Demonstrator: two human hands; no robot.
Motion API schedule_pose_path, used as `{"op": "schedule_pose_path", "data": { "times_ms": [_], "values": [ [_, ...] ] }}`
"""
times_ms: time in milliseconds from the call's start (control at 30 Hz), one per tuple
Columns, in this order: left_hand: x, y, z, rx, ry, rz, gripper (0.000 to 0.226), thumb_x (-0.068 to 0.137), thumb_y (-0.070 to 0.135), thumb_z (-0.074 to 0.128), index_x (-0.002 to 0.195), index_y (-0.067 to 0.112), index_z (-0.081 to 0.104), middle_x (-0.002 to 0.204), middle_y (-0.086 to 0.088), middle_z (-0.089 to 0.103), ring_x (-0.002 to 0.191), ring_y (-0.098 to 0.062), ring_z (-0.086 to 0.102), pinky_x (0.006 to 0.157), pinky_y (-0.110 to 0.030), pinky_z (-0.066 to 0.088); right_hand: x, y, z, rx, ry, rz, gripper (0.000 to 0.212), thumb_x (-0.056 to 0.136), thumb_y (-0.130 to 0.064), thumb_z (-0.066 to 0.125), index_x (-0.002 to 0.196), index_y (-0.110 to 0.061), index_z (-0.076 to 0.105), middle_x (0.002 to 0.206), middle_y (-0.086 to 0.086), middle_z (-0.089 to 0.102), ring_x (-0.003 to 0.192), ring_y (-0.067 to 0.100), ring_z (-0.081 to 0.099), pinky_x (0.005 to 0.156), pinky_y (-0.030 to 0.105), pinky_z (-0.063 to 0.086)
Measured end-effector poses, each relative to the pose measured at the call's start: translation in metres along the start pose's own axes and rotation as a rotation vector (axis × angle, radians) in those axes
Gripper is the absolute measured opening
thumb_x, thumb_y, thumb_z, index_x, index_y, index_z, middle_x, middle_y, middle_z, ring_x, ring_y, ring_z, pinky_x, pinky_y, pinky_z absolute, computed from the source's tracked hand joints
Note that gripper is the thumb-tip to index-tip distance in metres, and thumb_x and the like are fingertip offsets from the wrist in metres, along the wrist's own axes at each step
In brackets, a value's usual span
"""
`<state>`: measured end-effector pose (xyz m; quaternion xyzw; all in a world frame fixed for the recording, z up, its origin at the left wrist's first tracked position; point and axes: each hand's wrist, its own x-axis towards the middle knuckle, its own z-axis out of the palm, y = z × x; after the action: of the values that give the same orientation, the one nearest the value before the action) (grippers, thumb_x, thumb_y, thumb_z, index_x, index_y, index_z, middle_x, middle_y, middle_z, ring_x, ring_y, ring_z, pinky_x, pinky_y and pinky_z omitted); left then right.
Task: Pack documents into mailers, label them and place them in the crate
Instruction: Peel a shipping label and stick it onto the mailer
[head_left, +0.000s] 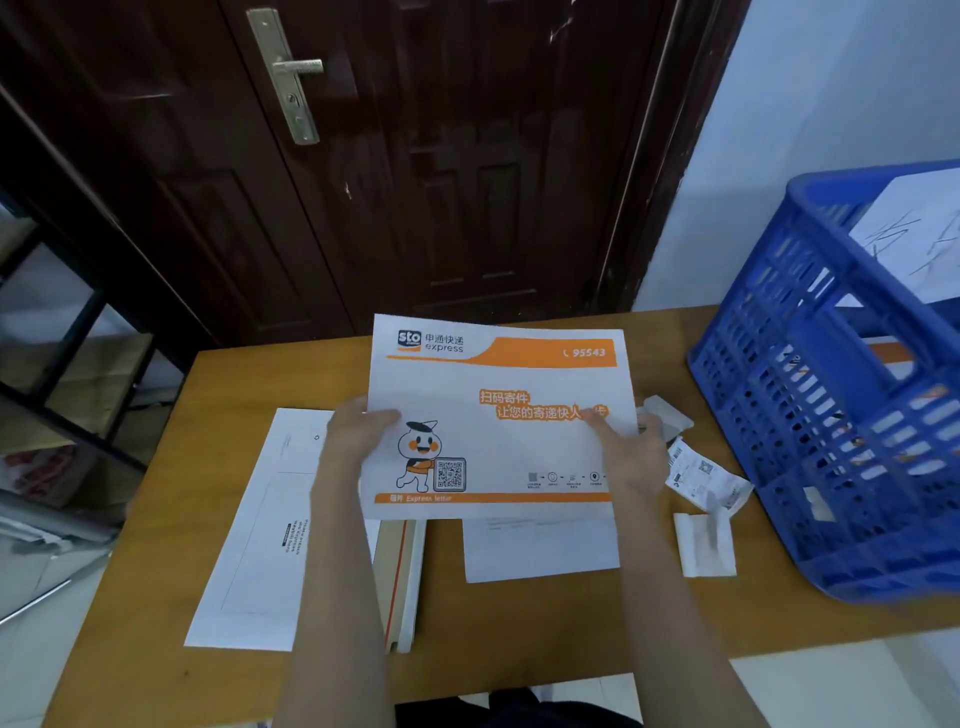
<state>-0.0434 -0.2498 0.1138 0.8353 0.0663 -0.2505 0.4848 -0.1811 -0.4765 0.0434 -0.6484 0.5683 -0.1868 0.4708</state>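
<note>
**Mailer held up, ready for the crate or a label**

The left hand (358, 431) pinches the left edge of the white-and-orange express mailer (498, 421), thumb on its printed face; the right hand (631, 449) grips the right edge the same way. The mailer hangs between both hands above the middle of the tabletop (649, 613), printed side up, clear of the wood. Whether it is already filled cannot be told. The step looks like handling one mailer between packing and placing. Next it likely needs a label (704, 475), lying just right of the right hand, then a carry to the blue crate (831, 415) at the tabletop's right edge. A blank sheet (540, 548) lies beneath, near the front edge.
</note>
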Motion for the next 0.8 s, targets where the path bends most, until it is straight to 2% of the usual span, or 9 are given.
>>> {"op": "schedule_pose_path", "data": {
  "times_ms": [67,133,267,400,500,600,667,800],
  "values": [
    [0.004,-0.011,0.011,-0.033,0.094,-0.007,0.016,0.087,0.01,0.061,0.101,0.015,0.061,0.11,-0.013,0.064,0.099,-0.032,0.059,0.09,-0.041,0.05,-0.002,-0.004,-0.003,-0.03,0.04,-0.047,0.059,0.075,-0.046,0.075,0.115,-0.011,0.051,0.11,0.008,0.065,0.101,0.031,0.06,0.071,0.029,0.037],
    [0.004,-0.017,0.018,-0.055,0.117,-0.023,0.018,0.086,0.009,0.061,0.103,0.014,0.062,0.109,-0.012,0.065,0.102,-0.033,0.059,0.093,-0.044,0.049,-0.004,-0.007,-0.006,-0.046,0.058,-0.067,0.059,0.075,-0.046,0.075,0.115,-0.011,0.05,0.11,0.009,0.065,0.099,0.031,0.061,0.069,0.028,0.037],
    [0.008,-0.018,0.022,-0.103,0.114,-0.036,0.025,0.083,0.01,0.063,0.108,0.006,0.064,0.108,-0.012,0.066,0.102,-0.034,0.06,0.091,-0.045,0.05,-0.008,-0.01,-0.017,-0.072,0.094,-0.085,0.058,0.075,-0.044,0.076,0.117,-0.011,0.052,0.108,0.008,0.065,0.099,0.03,0.061,0.069,0.029,0.038],
    [0.007,-0.008,0.02,-0.127,0.071,-0.002,0.024,0.082,0.009,0.064,0.105,0.006,0.067,0.104,-0.013,0.068,0.097,-0.035,0.062,0.088,-0.046,0.052,-0.01,-0.012,-0.03,-0.094,0.158,-0.118,0.059,0.072,-0.049,0.076,0.113,-0.013,0.054,0.103,0.007,0.067,0.093,0.029,0.063,0.073,0.036,0.049],
    [0.005,0.003,0.018,-0.146,0.021,0.063,0.008,0.084,0.007,0.063,0.09,0.011,0.065,0.098,-0.013,0.068,0.094,-0.037,0.063,0.086,-0.046,0.053,-0.016,-0.018,-0.042,-0.083,0.201,-0.117,0.054,0.073,-0.048,0.076,0.108,-0.015,0.053,0.098,0.004,0.066,0.087,0.025,0.062,0.07,0.033,0.046],
    [0.003,0.018,0.014,-0.165,-0.022,0.129,0.016,0.083,0.005,0.062,0.077,0.019,0.063,0.092,-0.012,0.068,0.091,-0.037,0.064,0.085,-0.049,0.053,-0.027,-0.031,-0.056,-0.053,0.261,-0.143,0.051,0.074,-0.048,0.075,0.106,-0.016,0.052,0.094,0.0,0.064,0.08,0.021,0.059,0.065,0.032,0.045],
    [0.0,0.033,0.01,-0.156,-0.068,0.182,0.016,0.082,0.006,0.063,0.077,0.021,0.065,0.092,-0.01,0.07,0.09,-0.036,0.066,0.085,-0.05,0.054,-0.033,-0.044,-0.07,-0.041,0.302,-0.142,0.052,0.074,-0.047,0.075,0.108,-0.015,0.053,0.092,-0.001,0.063,0.076,0.017,0.054,0.059,0.028,0.038],
    [-0.01,0.07,0.013,-0.139,-0.152,0.312,0.013,0.082,0.008,0.062,0.08,0.02,0.067,0.09,-0.006,0.071,0.087,-0.033,0.067,0.084,-0.05,0.055,-0.039,-0.069,-0.102,-0.013,0.406,-0.167,0.056,0.073,-0.051,0.075,0.11,-0.014,0.056,0.098,0.001,0.066,0.079,0.016,0.054,0.066,0.029,0.04]
  ]
}}
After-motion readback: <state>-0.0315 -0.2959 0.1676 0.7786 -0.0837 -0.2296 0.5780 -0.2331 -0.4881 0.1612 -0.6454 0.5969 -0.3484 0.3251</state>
